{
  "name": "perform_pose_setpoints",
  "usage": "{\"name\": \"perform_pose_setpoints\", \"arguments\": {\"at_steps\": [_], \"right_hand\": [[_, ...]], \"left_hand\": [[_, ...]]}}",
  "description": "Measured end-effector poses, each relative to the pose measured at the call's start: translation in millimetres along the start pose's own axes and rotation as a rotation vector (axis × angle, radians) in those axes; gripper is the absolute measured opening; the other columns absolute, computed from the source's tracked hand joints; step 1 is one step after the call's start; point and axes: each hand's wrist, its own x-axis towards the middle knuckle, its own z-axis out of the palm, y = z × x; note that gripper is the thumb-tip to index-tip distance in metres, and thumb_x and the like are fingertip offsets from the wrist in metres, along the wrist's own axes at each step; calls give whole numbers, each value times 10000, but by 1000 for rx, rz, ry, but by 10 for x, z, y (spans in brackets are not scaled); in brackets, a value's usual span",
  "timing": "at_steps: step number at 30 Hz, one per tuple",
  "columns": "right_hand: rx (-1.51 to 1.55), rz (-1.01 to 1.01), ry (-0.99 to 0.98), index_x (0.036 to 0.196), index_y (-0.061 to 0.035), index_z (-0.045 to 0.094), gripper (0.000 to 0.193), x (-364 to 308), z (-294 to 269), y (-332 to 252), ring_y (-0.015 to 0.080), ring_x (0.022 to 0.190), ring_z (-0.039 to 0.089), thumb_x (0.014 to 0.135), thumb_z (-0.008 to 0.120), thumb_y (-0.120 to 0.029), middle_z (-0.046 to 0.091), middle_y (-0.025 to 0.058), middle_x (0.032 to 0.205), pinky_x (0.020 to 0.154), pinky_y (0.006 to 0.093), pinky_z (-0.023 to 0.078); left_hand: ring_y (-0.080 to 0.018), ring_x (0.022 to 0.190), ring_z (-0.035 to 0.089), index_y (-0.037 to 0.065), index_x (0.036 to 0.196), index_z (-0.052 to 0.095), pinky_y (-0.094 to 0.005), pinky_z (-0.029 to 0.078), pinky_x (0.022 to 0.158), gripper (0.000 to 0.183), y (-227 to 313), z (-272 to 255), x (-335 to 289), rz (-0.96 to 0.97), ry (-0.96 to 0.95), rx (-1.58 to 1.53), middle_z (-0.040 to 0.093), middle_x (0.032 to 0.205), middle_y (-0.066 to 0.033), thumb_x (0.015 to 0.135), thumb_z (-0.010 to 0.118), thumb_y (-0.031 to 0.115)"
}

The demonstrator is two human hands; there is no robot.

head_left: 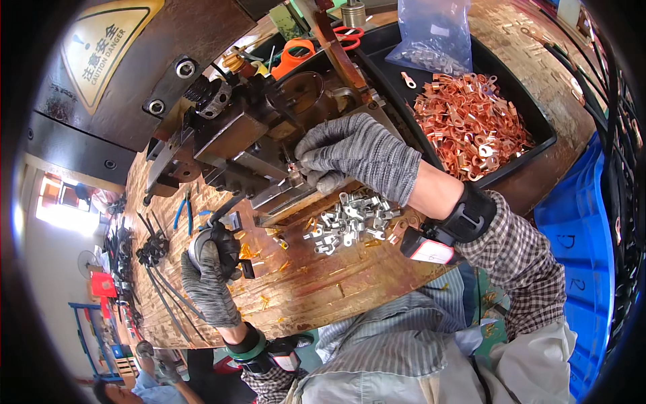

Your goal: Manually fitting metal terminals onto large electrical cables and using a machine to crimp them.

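My left hand (210, 286), in a grey knitted glove, is closed round a bundled black cable (225, 246) above the left part of the wooden bench. A black length rises from the bundle toward the press (249, 158). My right hand (360, 155), gloved alike, reaches into the dark steel tooling. Its thumb and fingers pinch a small metal piece (293, 176) at the die; the fingers partly hide it, so its exact kind does not show. Just below this hand lies a heap of silvery cable lugs (353, 219), with a few copper ones at its right.
A black tray (548, 143) of copper lugs (471, 121) and a clear bag (431, 37) stands right. Blue-handled pliers (183, 212) and black cables (155, 249) lie left. Orange-handled scissors (293, 57) lie behind the press. A blue crate (582, 249) is at right; another person (151, 384) sits lower left.
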Motion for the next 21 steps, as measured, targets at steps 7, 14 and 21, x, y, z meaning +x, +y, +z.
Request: {"name": "perform_pose_setpoints", "arguments": {"at_steps": [7,14,21], "right_hand": [[-95,-82,2,919,23,621,152,45,7,33,138,663,621,789,631,-57,634,83,769,599,243,545],[-259,-163,64,897,8,623,129,35,39,41,116,630,604,793,621,-67,627,61,749,581,235,530],[-550,-485,239,889,-12,619,167,-94,-24,-4,137,627,582,781,635,-138,611,57,748,586,251,488]], "left_hand": [[-72,615,553,12,977,584,-169,442,498,234,20,23,-5,15,6,-18,599,796,-29,844,600,203],[-75,640,560,6,991,582,-165,447,518,231,15,16,6,33,-14,-11,607,815,-35,846,597,186],[-80,674,568,-6,1004,577,-180,466,558,252,-72,-70,36,-14,-42,-32,611,850,-43,843,606,187]]}}
